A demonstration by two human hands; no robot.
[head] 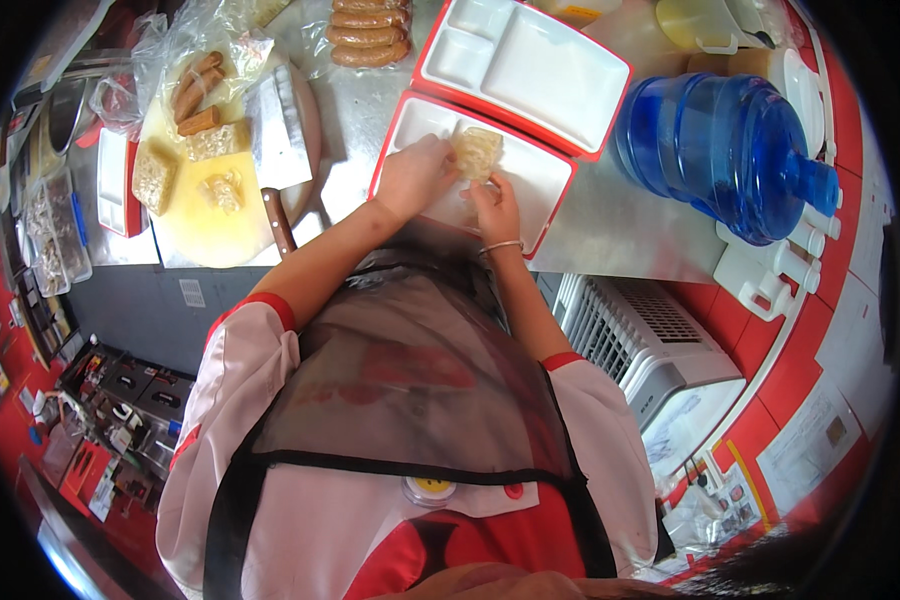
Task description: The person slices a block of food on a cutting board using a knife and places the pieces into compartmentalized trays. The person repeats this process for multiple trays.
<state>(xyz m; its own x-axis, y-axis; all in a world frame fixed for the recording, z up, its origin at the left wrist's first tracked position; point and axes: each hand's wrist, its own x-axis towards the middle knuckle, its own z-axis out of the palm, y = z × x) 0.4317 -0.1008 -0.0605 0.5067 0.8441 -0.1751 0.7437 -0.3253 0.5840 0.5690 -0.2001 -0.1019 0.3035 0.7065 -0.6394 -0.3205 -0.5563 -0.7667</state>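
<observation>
A pale, translucent food slice [478,153] is between my two hands, over the nearer red-and-white compartment tray [544,176]. My left hand [418,174] comes in from the left and pinches the slice's left edge. My right hand [494,208] has its fingertips at the slice's lower edge. A second such tray [562,75] lies just beyond. To the left, a round yellowish cutting board [217,244] holds a pale food block [154,178], another block [217,141], thin slices [223,192] and brown sausages [197,94]. A cleaver [281,135] with a wooden handle lies on the board.
Packed sausages [367,34] lie at the back of the steel counter [600,240]. A large blue water bottle [720,150] lies on its side at the right, near white jugs [754,281]. A small red-and-white tray [116,184] sits left of the board.
</observation>
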